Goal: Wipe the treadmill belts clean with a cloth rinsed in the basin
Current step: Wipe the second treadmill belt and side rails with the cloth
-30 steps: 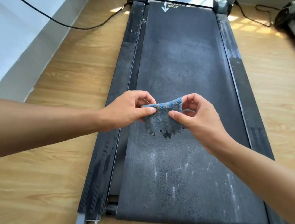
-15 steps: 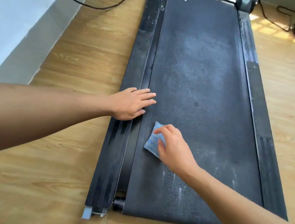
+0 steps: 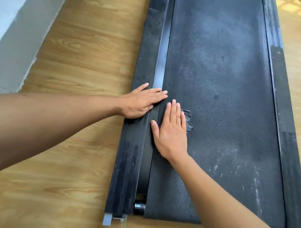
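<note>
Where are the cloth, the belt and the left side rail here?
cloth (image 3: 188, 118), head view, frayed edge peeking from under the right hand.
belt (image 3: 225, 75), head view, dusty middle.
left side rail (image 3: 126, 167), head view, ribbed near part.

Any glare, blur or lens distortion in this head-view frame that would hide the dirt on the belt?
Head view: daylight is even and soft, glare only at the top right corner; the belt stays sharp, pale streaks readable; wide-angle bowing splays the side rails; the cloth is mostly hidden under the right hand.
</note>
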The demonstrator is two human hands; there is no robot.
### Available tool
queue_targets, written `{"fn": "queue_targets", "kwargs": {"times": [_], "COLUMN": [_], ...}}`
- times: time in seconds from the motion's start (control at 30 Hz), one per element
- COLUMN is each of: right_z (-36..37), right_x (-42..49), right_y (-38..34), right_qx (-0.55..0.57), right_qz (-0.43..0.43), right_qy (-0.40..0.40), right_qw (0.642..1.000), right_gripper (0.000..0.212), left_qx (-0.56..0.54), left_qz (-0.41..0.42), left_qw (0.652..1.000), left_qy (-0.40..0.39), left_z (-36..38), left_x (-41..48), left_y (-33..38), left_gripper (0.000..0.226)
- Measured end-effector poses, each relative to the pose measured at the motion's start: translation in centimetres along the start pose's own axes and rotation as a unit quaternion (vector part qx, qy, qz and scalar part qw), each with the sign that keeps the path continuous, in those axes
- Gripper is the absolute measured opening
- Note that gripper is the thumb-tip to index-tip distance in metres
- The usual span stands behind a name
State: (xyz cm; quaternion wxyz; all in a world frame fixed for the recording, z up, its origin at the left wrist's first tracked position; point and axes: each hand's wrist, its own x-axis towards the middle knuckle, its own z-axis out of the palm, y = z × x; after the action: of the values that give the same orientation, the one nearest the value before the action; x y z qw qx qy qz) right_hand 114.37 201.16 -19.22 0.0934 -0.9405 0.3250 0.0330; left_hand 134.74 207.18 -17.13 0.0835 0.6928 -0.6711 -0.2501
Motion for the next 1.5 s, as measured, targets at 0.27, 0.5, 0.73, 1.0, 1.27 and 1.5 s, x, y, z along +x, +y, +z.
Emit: {"fn": "queue_targets", "kwargs": {"times": [0.27, 0.5, 0.73, 1.0, 1.27, 1.5], "right_z": [-0.3, -3.6, -5.8, -9.7, -7.8, -6.1], "right_x": [-16.3, -11.1, -11.2, -16.1, -15.6, -14.5], "right_y": [-0.9, 2.1, 3.9, 2.1, 4.0, 3.2], "right_qx": [0.098, 0.127, 0.194, 0.17, 0.134, 0.104], "right_qz": [-0.025, 0.014, 0.014, -0.064, 0.01, 0.035], "right_qy": [-0.038, -0.035, -0.058, -0.125, -0.283, 0.008], "right_qw": [0.994, 0.991, 0.979, 0.975, 0.95, 0.994], "right_gripper": [0.065, 0.052, 0.032, 0.031, 0.016, 0.06], "left_qx": [0.023, 0.042, 0.05, 0.046, 0.047, 0.059], "left_qz": [0.003, -0.007, -0.01, -0.017, -0.023, -0.033], "left_qw": [1.0, 0.999, 0.998, 0.998, 0.998, 0.997], "left_qy": [0.001, -0.027, -0.025, -0.029, -0.032, -0.023], "left_z": [0.8, 0.4, 0.5, 0.5, 0.3, 0.3], "left_x": [0.3, 0.4, 0.4, 0.5, 0.3, 0.3], "left_y": [-0.7, -0.2, 0.0, 0.0, 0.2, 0.5], "left_gripper": [0.065, 0.066, 0.066, 0.067, 0.067, 0.067]}}
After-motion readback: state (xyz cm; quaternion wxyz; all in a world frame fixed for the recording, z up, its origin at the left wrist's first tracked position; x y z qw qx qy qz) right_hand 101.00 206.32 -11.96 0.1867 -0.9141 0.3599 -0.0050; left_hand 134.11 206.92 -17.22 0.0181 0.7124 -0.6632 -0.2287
